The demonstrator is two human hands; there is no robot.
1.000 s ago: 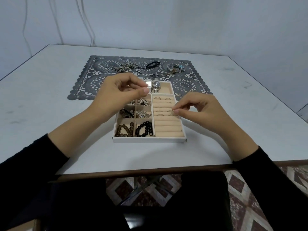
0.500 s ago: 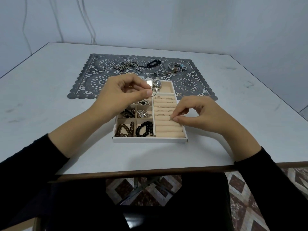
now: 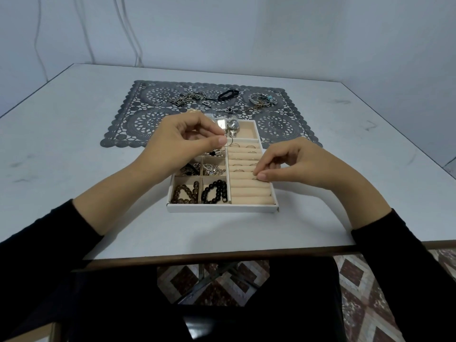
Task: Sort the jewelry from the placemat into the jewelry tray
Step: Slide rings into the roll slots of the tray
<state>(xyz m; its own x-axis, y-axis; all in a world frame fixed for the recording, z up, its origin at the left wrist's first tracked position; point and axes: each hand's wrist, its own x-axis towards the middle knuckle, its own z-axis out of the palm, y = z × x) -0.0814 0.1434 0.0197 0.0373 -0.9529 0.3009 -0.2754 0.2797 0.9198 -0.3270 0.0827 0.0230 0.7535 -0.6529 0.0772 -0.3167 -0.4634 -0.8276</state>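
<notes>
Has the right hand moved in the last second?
Yes. The right hand, pinching a ring, shifted a little toward the front edge of the jewelry tray.

bench (image 3: 74, 144): pale grey-white top, dark brown front edge. placemat (image 3: 148, 119): dark grey openwork lace, round medallion pattern, scalloped border. jewelry tray (image 3: 222, 208): white outer wall, beige lining and ring rolls (image 3: 249, 193). brown bead bracelet (image 3: 185, 193); black bead bracelet (image 3: 214, 192). hoop (image 3: 232, 142): thin, silver-toned. ring (image 3: 255, 178): pale metallic glint. band (image 3: 228, 94): black. sleeves (image 3: 37, 267): black. floor (image 3: 357, 280): brown-and-cream diamond tiles. wall (image 3: 271, 33): pale blue-grey.
</notes>
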